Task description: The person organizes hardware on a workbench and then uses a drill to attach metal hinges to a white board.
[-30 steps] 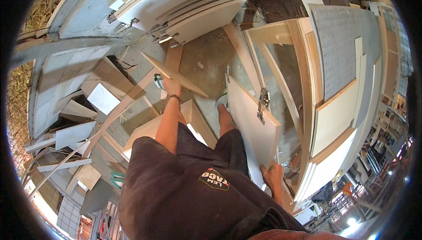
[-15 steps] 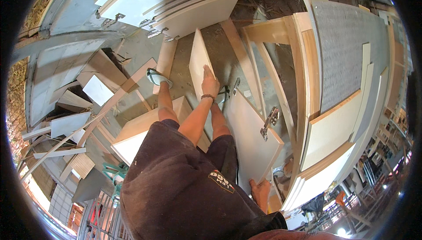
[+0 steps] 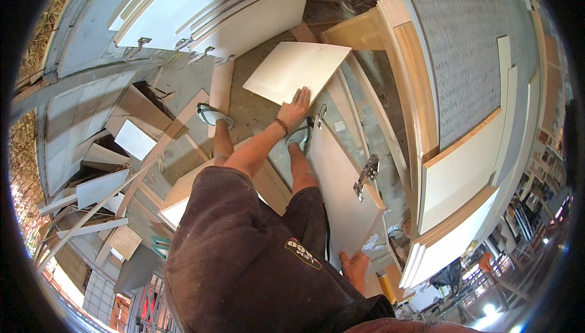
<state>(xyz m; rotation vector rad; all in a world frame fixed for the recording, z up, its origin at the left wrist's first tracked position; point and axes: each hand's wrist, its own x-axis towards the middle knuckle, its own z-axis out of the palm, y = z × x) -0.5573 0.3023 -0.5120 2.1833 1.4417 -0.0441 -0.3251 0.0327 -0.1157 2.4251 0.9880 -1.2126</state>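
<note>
My left hand (image 3: 294,110), with a bracelet at the wrist, grips the near edge of a small white board (image 3: 298,68). Its fingers lie over the pale face; the thumb is hidden. The board is tilted, its broad face turned up to me. At my right side, my right hand (image 3: 353,267) holds the lower end of a long white cabinet door (image 3: 341,180), its thumb bent over the edge. The door leans on its long side beside my right leg. Two metal hinges, one at the far end (image 3: 321,115) and one nearer (image 3: 367,177), are fixed along it.
White doors with hinges (image 3: 256,22) are stacked ahead. Tall boards and a grey panel (image 3: 454,59) lean at the right. Wooden strips (image 3: 381,107) stand beside them. Offcuts (image 3: 135,139) clutter the left floor. A wooden box-like piece (image 3: 183,193) sits by my left leg.
The small board has swung from nearly edge-on to showing its broad face, its far end shifting right. My left hand turned with it. My right hand stays on the cabinet door.
</note>
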